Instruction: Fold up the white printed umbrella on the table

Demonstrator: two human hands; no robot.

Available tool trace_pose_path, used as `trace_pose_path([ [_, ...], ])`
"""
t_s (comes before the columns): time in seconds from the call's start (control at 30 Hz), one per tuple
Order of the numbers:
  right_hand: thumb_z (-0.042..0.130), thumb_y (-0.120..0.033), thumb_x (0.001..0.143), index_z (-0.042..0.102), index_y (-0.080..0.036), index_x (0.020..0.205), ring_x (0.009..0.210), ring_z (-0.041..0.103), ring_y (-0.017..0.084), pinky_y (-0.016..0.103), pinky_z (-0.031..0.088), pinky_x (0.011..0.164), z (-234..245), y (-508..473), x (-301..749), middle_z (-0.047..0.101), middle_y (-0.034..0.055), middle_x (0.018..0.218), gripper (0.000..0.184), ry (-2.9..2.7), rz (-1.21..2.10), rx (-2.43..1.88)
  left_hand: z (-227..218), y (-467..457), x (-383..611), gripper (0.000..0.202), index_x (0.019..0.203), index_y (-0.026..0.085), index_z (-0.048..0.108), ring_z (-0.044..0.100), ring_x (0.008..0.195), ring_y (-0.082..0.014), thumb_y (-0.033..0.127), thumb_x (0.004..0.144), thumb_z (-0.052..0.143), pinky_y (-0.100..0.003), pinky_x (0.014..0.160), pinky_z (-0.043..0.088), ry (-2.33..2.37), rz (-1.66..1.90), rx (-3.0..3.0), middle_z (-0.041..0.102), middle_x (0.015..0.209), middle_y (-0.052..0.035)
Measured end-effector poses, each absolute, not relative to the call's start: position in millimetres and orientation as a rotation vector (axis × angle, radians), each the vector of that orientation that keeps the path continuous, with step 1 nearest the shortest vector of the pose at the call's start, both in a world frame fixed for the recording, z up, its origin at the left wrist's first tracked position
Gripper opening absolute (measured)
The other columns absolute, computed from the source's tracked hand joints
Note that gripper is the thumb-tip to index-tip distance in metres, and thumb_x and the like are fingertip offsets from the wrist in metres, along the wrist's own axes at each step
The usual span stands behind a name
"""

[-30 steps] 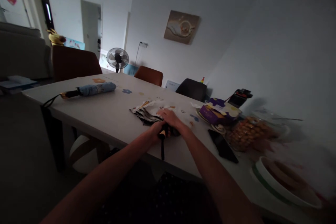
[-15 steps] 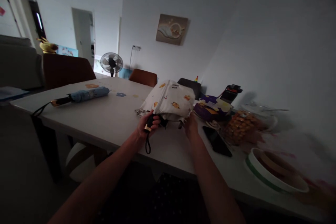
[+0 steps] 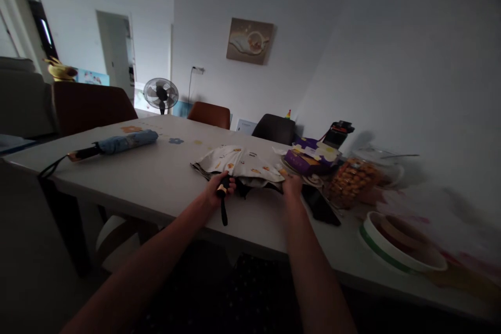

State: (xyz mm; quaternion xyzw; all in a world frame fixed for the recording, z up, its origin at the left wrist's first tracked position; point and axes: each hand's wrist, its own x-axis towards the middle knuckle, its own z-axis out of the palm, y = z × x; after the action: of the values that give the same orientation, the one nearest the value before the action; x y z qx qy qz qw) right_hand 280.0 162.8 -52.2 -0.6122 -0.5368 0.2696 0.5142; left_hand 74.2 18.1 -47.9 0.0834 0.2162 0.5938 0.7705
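A collapsed white umbrella [image 3: 240, 164] with small orange prints lies on the white table [image 3: 164, 177] in front of me. My left hand [image 3: 219, 192] is closed round its black handle, and the wrist strap dangles over the table's near edge. At the canopy's right edge my right hand [image 3: 293, 186] pinches the fabric. A folded blue umbrella [image 3: 125, 142] rests at the table's far left, away from both hands.
A black phone [image 3: 319, 206] lies just right of my right hand. Behind it are a purple box [image 3: 307, 159], a jar of orange snacks [image 3: 350, 180] and a white bowl [image 3: 399, 245]. Chairs [image 3: 92, 107] stand round the table; a fan [image 3: 159, 94] is by the far wall.
The white umbrella's canopy was lifted and puffed up half a second ago; now it has dropped flat onto the table. My right hand has moved from the handle to the canopy's right edge.
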Motion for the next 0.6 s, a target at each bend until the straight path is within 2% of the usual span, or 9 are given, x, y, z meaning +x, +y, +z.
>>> trace_pose_path([
  [0.1,0.054,-0.024,0.066,0.065,-0.013,0.087,0.089,0.058,0.027,0.035,0.043,0.075,-44,157,289,0.065,0.0124,0.089,0.027,-1.213,0.39,-1.644,-47,19,77,0.023,0.073,0.014,0.042,0.041,0.04,-0.0058,0.027,0.091,0.037,-0.015,0.033,0.037,0.595,1.261,0.211,0.044,0.055,0.001],
  [0.2,0.043,-0.018,0.072,0.062,-0.014,0.099,0.095,0.057,0.025,0.034,0.041,0.08,-39,149,287,0.062,0.0132,0.103,0.033,-1.267,0.17,-1.608,-46,19,80,0.022,0.073,0.014,0.042,0.041,0.038,-0.0061,0.027,0.09,0.038,-0.016,0.032,0.036,0.666,1.257,0.226,0.044,0.054,0.0013],
  [0.3,0.04,-0.021,0.076,0.064,-0.016,0.091,0.092,0.058,0.024,0.033,0.041,0.081,-39,146,279,0.064,0.0124,0.095,0.028,-1.433,0.146,-1.604,-46,20,82,0.021,0.073,0.014,0.043,0.043,0.038,-0.0065,0.025,0.09,0.039,-0.016,0.031,0.036,0.721,1.289,0.244,0.046,0.055,0.0003],
  [0.4,0.045,-0.029,0.077,0.065,-0.017,0.075,0.085,0.06,0.026,0.035,0.042,0.077,-46,148,273,0.065,0.0127,0.081,0.023,-1.625,0.3,-1.679,-46,20,83,0.019,0.074,0.014,0.043,0.044,0.039,-0.0067,0.025,0.089,0.04,-0.015,0.031,0.036,0.74,1.299,0.256,0.047,0.056,-0.0004],
  [0.5,0.051,-0.039,0.074,0.062,-0.019,0.062,0.083,0.061,0.027,0.036,0.044,0.076,-54,152,272,0.065,0.0128,0.074,0.026,-1.638,0.416,-1.714,-48,21,82,0.019,0.075,0.014,0.043,0.045,0.039,-0.0072,0.025,0.089,0.04,-0.016,0.031,0.036,0.724,1.293,0.244,0.047,0.057,-0.0005],
  [0.6,0.059,-0.043,0.068,0.061,-0.02,0.059,0.083,0.062,0.026,0.035,0.046,0.072,-59,154,273,0.065,0.0117,0.07,0.025,-1.501,0.576,-1.717,-51,23,81,0.019,0.075,0.014,0.043,0.044,0.038,-0.0073,0.026,0.089,0.039,-0.016,0.031,0.036,0.721,1.291,0.247,0.047,0.056,-0.0002],
])
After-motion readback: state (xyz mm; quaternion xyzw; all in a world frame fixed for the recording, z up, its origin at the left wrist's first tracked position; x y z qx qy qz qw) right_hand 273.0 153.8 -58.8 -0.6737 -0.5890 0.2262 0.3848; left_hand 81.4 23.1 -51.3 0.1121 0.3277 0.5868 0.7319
